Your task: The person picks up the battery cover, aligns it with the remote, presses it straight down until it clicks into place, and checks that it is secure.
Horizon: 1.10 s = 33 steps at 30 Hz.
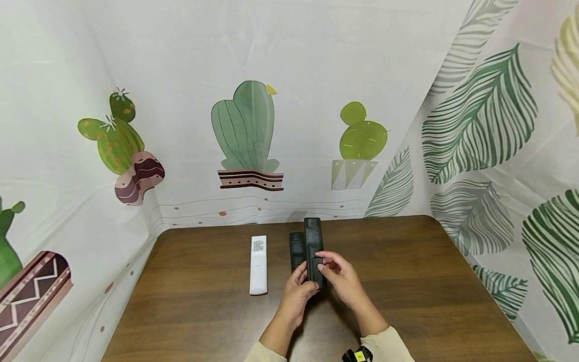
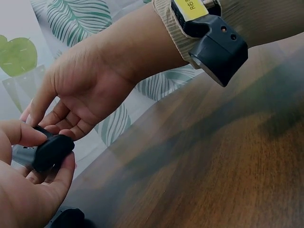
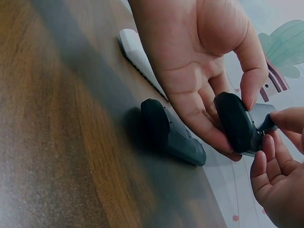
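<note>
A black remote control (image 1: 313, 236) is held above the table with its back up. My left hand (image 1: 296, 296) grips its near end, thumb on one side and fingers on the other. My right hand (image 1: 346, 281) pinches a small dark battery cover (image 3: 267, 122) at the remote's back; in the right wrist view the piece stands tilted from the body. Fingers partly hide the battery compartment. Just left of the held remote, a second black remote control (image 1: 296, 246) lies on the table. Farther left is a white remote control (image 1: 259, 266), back up with a printed label.
The brown wooden table (image 1: 190, 281) reaches back to a hanging cloth (image 1: 303, 151) printed with cacti and leaves. A black wrist device (image 2: 221, 50) with a yellow label sits at my right cuff.
</note>
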Motion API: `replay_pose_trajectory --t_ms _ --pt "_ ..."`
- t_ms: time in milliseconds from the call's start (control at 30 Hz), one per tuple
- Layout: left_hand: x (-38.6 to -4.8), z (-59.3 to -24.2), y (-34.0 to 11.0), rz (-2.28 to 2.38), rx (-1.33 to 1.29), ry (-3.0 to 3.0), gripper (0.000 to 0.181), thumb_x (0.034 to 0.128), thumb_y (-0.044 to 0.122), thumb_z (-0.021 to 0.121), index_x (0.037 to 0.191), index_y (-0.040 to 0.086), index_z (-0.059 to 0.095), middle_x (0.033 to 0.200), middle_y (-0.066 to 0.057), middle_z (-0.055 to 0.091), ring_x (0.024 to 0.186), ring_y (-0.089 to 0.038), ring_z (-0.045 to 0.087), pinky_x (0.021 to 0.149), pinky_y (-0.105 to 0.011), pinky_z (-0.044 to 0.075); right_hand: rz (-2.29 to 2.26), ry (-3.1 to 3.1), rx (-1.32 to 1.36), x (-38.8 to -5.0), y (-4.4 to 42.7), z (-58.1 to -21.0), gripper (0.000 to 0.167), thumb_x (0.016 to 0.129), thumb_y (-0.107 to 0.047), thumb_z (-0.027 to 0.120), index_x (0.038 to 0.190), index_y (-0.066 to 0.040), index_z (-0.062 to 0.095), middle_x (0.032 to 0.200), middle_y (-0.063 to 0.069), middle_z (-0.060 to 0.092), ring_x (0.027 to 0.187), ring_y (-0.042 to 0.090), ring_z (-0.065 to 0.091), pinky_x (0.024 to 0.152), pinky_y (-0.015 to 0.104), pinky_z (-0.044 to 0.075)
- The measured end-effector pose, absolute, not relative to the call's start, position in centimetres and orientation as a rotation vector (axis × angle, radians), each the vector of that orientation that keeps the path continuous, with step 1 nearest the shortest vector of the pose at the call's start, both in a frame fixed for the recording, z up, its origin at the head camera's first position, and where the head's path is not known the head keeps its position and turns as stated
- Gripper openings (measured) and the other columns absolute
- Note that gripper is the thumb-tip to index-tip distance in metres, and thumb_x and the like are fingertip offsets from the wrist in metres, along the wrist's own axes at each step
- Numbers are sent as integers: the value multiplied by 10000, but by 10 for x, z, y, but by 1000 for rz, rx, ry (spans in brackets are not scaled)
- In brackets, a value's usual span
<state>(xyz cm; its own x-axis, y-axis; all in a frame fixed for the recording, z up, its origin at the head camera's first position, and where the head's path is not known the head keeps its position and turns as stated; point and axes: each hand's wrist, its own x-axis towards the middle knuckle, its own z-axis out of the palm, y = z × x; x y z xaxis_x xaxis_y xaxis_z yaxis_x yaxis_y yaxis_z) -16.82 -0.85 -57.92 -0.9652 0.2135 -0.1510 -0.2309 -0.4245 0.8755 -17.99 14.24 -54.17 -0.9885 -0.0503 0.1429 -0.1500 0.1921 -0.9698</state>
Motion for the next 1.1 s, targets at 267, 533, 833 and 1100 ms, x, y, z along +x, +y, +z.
replay_pose_trajectory --t_ms 267,533,833,1100 --pt "-167 -577 -8 2453 -9 1502 805 793 -41 591 1548 -7 313 1462 -205 510 1044 -160 643 885 -274 541 1888 -2382 175 -182 142 -543 283 923 -72 700 1201 -127 713 961 94 597 878 128 563 794 215 465" --pt "-167 -575 -8 2441 -15 1522 754 846 3 624 1541 1 331 1454 -201 525 1020 -146 647 868 -278 528 1889 -2393 151 -183 142 -545 280 919 -55 702 1188 -131 721 918 54 552 843 129 548 763 211 460" --pt "-166 -576 -8 2438 -17 1522 727 885 40 650 1540 11 336 1462 -193 526 1034 -148 652 878 -288 521 1882 -2402 130 -182 139 -542 288 918 -31 695 1201 -82 710 913 79 564 828 127 537 748 232 456" --pt "-166 -578 -9 2439 -3 1524 718 885 41 651 1536 20 349 1455 -186 531 1039 -145 652 885 -289 526 1891 -2390 128 -183 140 -546 287 915 -64 713 1197 -116 715 922 79 585 837 124 546 758 246 465"
